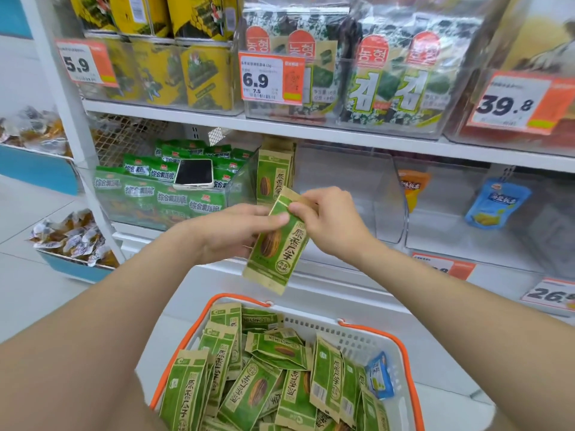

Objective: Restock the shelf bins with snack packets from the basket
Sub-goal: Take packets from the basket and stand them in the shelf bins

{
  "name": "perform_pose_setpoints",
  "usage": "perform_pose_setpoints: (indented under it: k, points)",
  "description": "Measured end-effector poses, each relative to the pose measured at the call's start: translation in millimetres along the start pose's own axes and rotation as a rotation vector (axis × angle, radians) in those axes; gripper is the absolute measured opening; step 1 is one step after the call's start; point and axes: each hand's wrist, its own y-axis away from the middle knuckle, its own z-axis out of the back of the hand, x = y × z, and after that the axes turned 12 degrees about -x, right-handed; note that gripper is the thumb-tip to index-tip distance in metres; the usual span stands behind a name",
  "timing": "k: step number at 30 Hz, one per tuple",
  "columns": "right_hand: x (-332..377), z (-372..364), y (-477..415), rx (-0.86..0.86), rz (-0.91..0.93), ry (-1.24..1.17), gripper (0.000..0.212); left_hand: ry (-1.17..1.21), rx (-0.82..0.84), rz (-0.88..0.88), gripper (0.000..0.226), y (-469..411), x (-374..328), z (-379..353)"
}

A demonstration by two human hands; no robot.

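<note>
Centre of frame: one green and tan snack packet [278, 248], held tilted above the basket and in front of the shelf. It is gripped at its upper part by the left hand [239, 231], thumb on the printed face, and pinched at its top edge by the curled fingers of the right hand [329, 222].

Bottom of frame: white basket [351, 337] with orange handles, holding a loose heap of matching packets [258, 384] and one blue packet [379, 374] at its right side.

Middle shelf, centre: clear bin [357, 188], with a few matching packets stood upright [275, 175] at its left end.

Middle shelf, left: bin of green packets [161, 194], a phone [194, 172] laid on top.

Middle shelf, right: blue pouch [494, 203] in a further clear bin.
</note>
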Motion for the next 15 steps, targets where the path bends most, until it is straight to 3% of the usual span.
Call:
perform_pose_setpoints:
  k: [5, 10, 12, 15]
  points:
    - [3.9, 0.5, -2.9, -0.057, 0.025, 0.029, 0.045, 0.135, -0.259, -0.141, 0.039, -15.4, -8.0, -20.7]
    - [-2.7, 8.5, -4.4, -0.008, -0.412, -0.457, 0.048, 0.245, -0.555, -0.169, 0.034, -27.2, -9.5, -30.2]
    - [-7.3, 11.5, -8.5, 0.05, -0.454, -0.452, 0.05, 0.23, -0.614, -0.169, 0.037, -33.3, -10.2, -35.5]
    - [-7.4, 16.8, -13.4, 0.011, -0.376, -0.255, 0.046, 0.226, -0.636, -0.15, 0.041, -38.5, -10.5, -49.3]
